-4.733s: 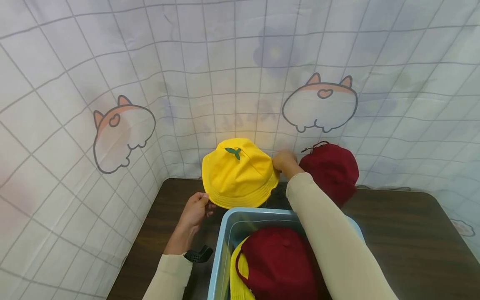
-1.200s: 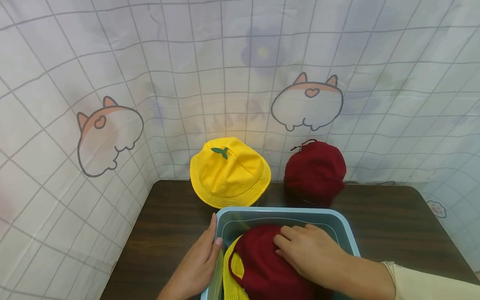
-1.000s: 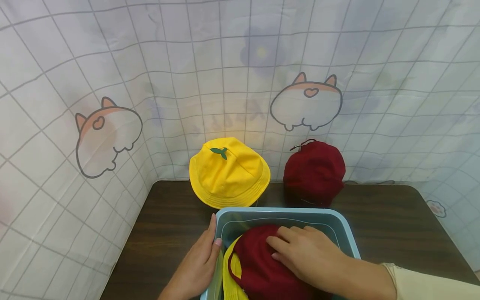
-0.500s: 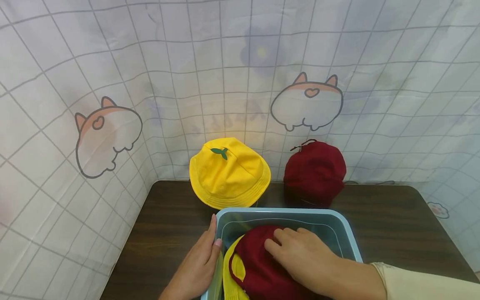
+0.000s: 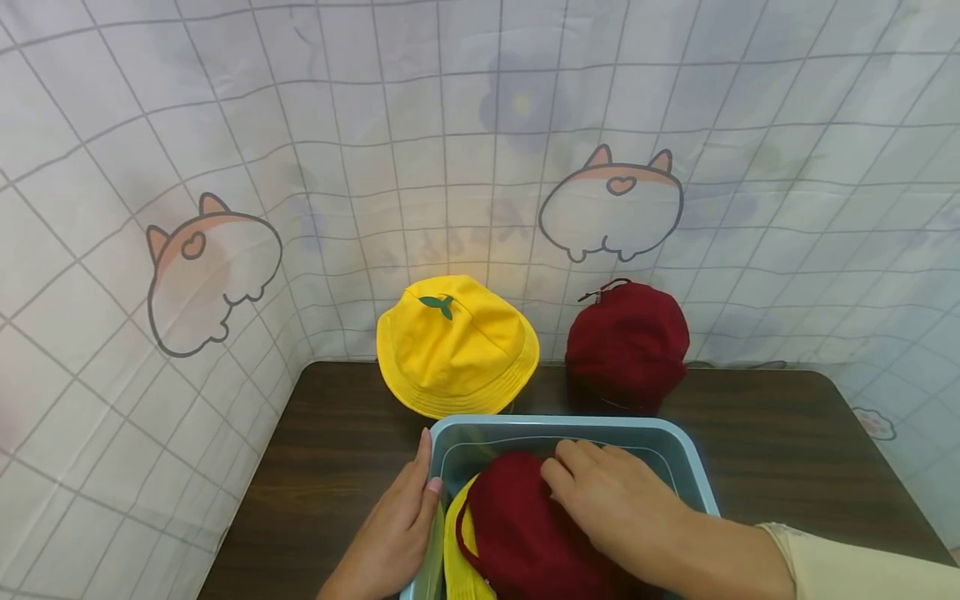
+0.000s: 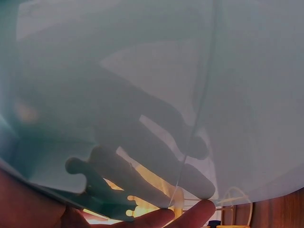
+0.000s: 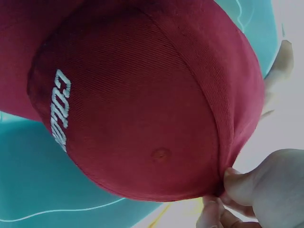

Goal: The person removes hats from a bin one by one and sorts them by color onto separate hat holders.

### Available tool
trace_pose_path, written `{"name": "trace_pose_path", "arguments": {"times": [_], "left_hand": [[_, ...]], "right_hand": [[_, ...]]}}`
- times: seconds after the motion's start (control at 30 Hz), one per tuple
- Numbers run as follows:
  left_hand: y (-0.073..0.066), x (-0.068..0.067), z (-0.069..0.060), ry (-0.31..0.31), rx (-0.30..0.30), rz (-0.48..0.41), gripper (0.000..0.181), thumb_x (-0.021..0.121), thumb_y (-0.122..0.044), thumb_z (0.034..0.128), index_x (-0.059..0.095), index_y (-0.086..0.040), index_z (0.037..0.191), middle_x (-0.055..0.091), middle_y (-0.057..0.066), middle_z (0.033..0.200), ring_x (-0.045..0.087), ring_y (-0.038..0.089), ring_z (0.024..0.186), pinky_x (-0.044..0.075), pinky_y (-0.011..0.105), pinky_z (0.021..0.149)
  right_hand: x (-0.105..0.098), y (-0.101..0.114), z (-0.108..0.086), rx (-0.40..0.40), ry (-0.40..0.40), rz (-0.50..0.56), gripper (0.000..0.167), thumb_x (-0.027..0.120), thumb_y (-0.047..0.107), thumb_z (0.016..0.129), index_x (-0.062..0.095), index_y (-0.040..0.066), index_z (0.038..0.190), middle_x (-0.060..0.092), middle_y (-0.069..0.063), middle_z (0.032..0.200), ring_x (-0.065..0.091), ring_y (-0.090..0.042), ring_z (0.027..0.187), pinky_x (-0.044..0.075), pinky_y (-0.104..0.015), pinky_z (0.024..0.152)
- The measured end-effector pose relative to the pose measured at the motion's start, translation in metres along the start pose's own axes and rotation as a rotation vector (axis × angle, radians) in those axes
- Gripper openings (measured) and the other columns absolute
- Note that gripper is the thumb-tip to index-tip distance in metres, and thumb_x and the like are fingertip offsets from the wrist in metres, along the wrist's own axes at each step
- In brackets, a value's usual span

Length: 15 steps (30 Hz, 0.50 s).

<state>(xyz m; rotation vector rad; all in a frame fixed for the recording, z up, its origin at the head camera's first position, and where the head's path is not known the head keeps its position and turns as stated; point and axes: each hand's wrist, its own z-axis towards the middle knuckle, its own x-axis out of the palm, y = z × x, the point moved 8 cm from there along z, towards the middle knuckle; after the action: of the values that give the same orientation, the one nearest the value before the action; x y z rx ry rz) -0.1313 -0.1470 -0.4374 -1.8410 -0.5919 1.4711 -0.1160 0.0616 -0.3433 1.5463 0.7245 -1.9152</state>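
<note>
A light blue bin (image 5: 555, 421) holds a dark red cap (image 5: 517, 517) with a yellow hat (image 5: 459, 550) beside and partly under it. My right hand (image 5: 622, 504) is over the bin; in the right wrist view my right hand (image 7: 266, 194) pinches the crown of the red cap (image 7: 142, 95), which has white embroidered letters. My left hand (image 5: 393, 525) lies with extended fingers along the bin's left side. In the left wrist view, my left hand's fingers (image 6: 194, 213) show at the lower edge against the pale bin wall (image 6: 256, 118).
Behind the bin, a yellow bucket hat (image 5: 457, 350) with a green sprout stands at the left and another dark red cap (image 5: 630, 342) at the right. Both are on the dark wooden table (image 5: 787, 450), against a white grid-patterned cloth (image 5: 465, 125).
Earlier both hands were at the yellow hat behind the bin; now the left is at the bin's side and the right at the red cap inside. Over the last second the right hand has shifted only slightly.
</note>
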Motion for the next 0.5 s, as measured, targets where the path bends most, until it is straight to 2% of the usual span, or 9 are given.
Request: {"name": "trace_pose_path", "arguments": {"times": [0.3, 0.5], "left_hand": [[0.002, 0.001, 0.001, 0.005, -0.008, -0.019, 0.067, 0.042, -0.026, 0.1116, 0.002, -0.028, 0.164, 0.05, 0.008, 0.145, 0.051, 0.024, 0.129, 0.035, 0.059, 0.117], [0.001, 0.001, 0.001, -0.007, 0.011, -0.004, 0.067, 0.042, -0.026, 0.1116, 0.002, -0.028, 0.164, 0.05, 0.008, 0.146, 0.051, 0.023, 0.13, 0.036, 0.057, 0.117]], "right_hand": [[-0.016, -0.003, -0.005, 0.006, -0.131, 0.081, 0.028, 0.081, 0.015, 0.088, 0.06, 0.013, 0.106, 0.05, 0.003, 0.091, 0.049, -0.009, 0.077, 0.051, -0.019, 0.064], [-0.033, -0.009, -0.006, 0.015, -0.201, 0.121, 0.027, 0.08, 0.011, 0.087, 0.061, 0.012, 0.107, 0.049, 0.004, 0.092, 0.047, -0.006, 0.077, 0.049, -0.015, 0.065]]}}
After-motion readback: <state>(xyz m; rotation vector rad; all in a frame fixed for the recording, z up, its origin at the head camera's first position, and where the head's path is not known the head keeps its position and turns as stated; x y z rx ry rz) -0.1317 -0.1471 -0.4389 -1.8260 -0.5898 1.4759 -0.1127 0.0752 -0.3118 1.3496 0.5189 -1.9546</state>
